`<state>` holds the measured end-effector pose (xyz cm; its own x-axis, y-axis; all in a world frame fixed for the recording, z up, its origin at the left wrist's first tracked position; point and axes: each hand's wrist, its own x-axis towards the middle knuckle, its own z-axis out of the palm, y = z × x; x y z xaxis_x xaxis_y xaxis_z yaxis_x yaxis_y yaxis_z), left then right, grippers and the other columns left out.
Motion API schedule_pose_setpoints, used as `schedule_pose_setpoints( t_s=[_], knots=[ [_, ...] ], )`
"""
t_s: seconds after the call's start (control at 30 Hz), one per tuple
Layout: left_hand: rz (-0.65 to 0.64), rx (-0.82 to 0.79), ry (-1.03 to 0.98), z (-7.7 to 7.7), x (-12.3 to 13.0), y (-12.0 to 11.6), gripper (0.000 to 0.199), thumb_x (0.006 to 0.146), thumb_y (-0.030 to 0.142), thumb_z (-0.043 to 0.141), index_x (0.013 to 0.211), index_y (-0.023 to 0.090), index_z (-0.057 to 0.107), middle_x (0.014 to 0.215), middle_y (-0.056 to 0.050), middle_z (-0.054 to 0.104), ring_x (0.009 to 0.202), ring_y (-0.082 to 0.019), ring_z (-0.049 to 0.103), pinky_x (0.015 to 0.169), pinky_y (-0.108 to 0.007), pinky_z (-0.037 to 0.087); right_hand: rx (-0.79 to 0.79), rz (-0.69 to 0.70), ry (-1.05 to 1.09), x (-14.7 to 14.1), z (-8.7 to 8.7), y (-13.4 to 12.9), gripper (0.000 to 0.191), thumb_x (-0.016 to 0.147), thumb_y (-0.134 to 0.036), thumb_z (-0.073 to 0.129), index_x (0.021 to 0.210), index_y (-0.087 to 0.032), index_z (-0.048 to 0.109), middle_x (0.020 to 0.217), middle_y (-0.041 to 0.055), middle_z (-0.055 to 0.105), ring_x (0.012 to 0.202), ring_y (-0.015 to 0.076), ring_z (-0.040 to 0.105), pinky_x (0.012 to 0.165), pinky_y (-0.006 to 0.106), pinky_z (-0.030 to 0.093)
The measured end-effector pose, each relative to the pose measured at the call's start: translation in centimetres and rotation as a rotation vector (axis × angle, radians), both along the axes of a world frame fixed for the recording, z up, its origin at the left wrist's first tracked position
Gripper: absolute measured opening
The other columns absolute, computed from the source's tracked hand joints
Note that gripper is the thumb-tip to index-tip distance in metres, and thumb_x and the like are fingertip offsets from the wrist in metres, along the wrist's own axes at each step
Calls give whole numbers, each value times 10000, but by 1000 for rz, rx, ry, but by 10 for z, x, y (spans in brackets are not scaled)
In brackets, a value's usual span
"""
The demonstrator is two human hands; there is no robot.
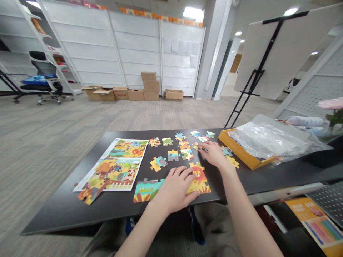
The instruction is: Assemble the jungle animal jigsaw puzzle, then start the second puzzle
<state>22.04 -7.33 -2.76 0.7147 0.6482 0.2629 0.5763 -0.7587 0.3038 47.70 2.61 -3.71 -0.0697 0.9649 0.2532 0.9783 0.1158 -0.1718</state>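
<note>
We take the step in hand to be building the near row of a jigsaw and sorting through loose pieces for it. Our left hand (pixel 175 187) lies palm down with the fingers stretched out and only slightly parted, the thumb standing away from them. It grips nothing; the fingers rest on the near row. Just beyond their tips shows the lion section (pixel 198 173), and on the other side, left of the knuckles, the crocodile section (pixel 146 187). Whether the two join is hidden beneath our hand.

Our right hand (pixel 213 153) reaches farther out, fingers bent down among the loose pieces. A small yellow puzzle piece (pixel 195 146) lies just left of those fingertips; we cannot tell whether they pinch anything. Near them, also to the left, are the green-and-white puzzle piece (pixel 187 154) and others; the yellow puzzle piece (pixel 233 162) is to their right, beside the wrist. The picture sheet (pixel 124 157) lies well left of both hands' fingers.

In our judgement, the next move calls for a fingertip pinch on one piece's edge, while the left fingers keep the row from sliding.
</note>
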Motion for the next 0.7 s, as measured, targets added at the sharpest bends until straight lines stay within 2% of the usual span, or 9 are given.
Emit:
schedule_pose_setpoints(
  t_s=[0.13,0.27,0.47,0.7],
  knots=[
    [3,-2,-1,-1,0,0,478,987,537,533,1343,223,590,1455,-75,591,1353,-315,477,1116,-498,395,-80,-8,36,-9,-2,4,296,946,-351,621,1195,-227,723,1290,124,694,1224,349,581,1017,457,422],
    [1,-3,0,-1,1,0,478,985,536,540,1342,222,588,1446,-72,598,1350,-310,477,1114,-497,395,-66,1,98,-5,-4,8,211,903,-282,660,1092,-206,718,1177,124,724,1154,319,620,996,444,442],
    [5,2,-5,-2,1,0,467,990,537,529,1332,225,592,1455,-68,592,1351,-303,479,1117,-485,389,53,82,296,-3,-6,6,445,741,-211,773,1164,-208,637,1168,95,644,1057,242,627,929,363,489],
    [9,1,3,-3,1,2,470,985,541,531,1335,234,594,1449,-77,593,1355,-308,481,1120,-489,388,46,175,421,-4,1,2,377,790,-151,637,1164,-195,662,968,43,590,806,179,602,809,333,511]
  ],
)
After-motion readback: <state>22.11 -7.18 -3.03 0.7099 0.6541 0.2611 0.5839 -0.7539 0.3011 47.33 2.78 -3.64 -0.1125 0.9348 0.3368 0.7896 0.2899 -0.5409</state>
